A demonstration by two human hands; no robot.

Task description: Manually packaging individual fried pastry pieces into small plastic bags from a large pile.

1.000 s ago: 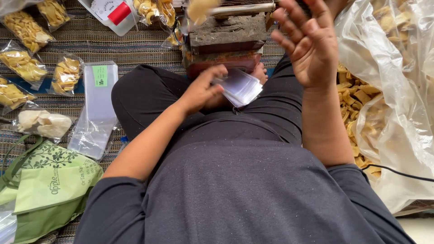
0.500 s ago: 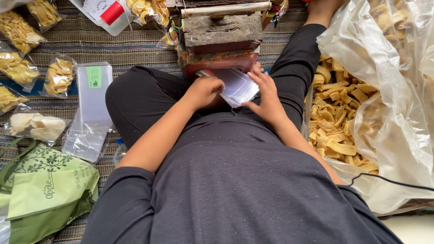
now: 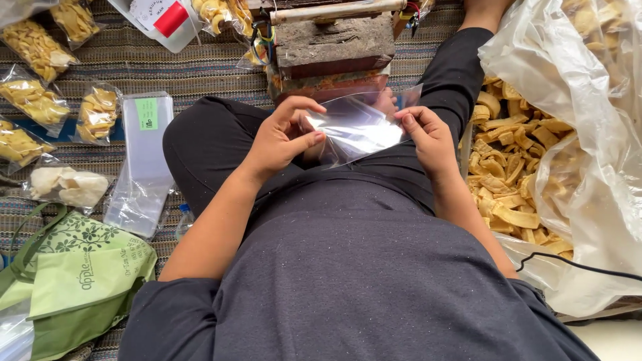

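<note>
Presently I held an empty clear plastic bag (image 3: 358, 127) pinched between left hand (image 3: 284, 140) and right hand (image 3: 428, 137). Step judged: opening its mouth. Next called for parting the film beside the loose chips (image 3: 515, 180).

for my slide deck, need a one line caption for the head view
Left hand and right hand hold a clear bag over the lap, chips alongside.

You pinch a small clear plastic bag (image 3: 358, 127) between both hands over your lap. Sealed clear packets of yellow chips (image 3: 33, 47) lie along the mat's left edge. Beside your left knee lies a stack of empty clear bags (image 3: 140, 167) bearing a green rectangular label (image 3: 146, 113).
</note>
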